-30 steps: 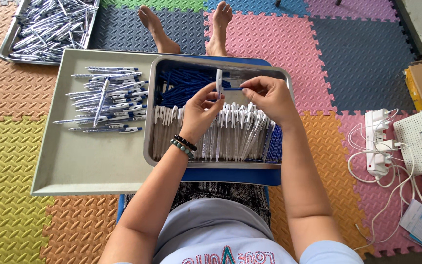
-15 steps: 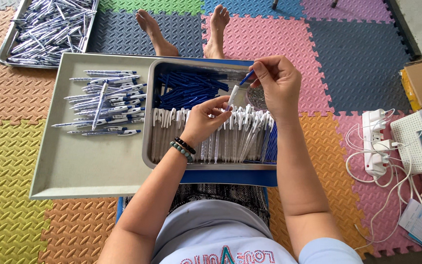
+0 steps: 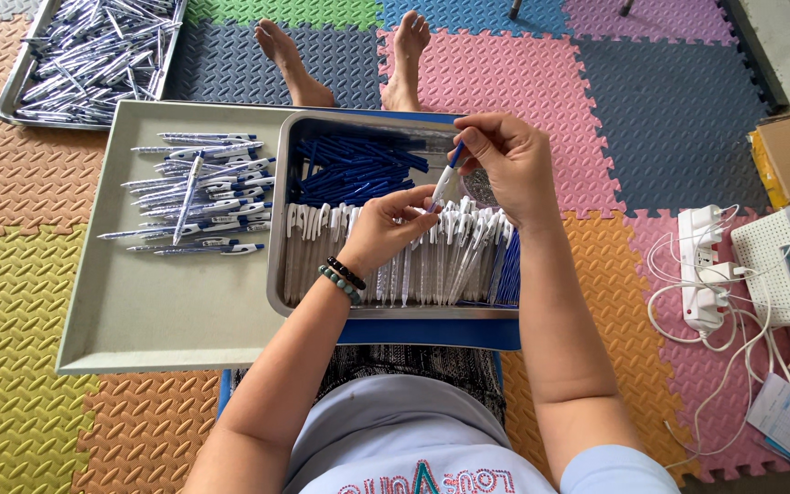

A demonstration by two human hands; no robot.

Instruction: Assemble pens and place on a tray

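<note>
Hidden: I cannot make out how the pen's (image 3: 447,179) lower end meets my left fingertips; the thumb covers it. The small shiny heap just behind my right fingers is too blurred to name.
Cut off: the far tray (image 3: 11,87) of finished pens runs out of view at the top edge.
Left hand (image 3: 386,229): fingers curled together, tips pinching the white lower part of the pen.
Right hand (image 3: 505,165): thumb and forefinger pinch the blue upper end of the pen, other fingers loosely bent.
Pen: held slanted between both sets of fingertips, just above the metal tray (image 3: 276,274).
Metal tray: blue refills (image 3: 349,169) lie beyond my left fingers; white pen barrels (image 3: 313,242) in a row lie beneath and beside them.
Grey tray (image 3: 157,320): a pile of assembled pens (image 3: 198,197) well to the left of my left fingers.
</note>
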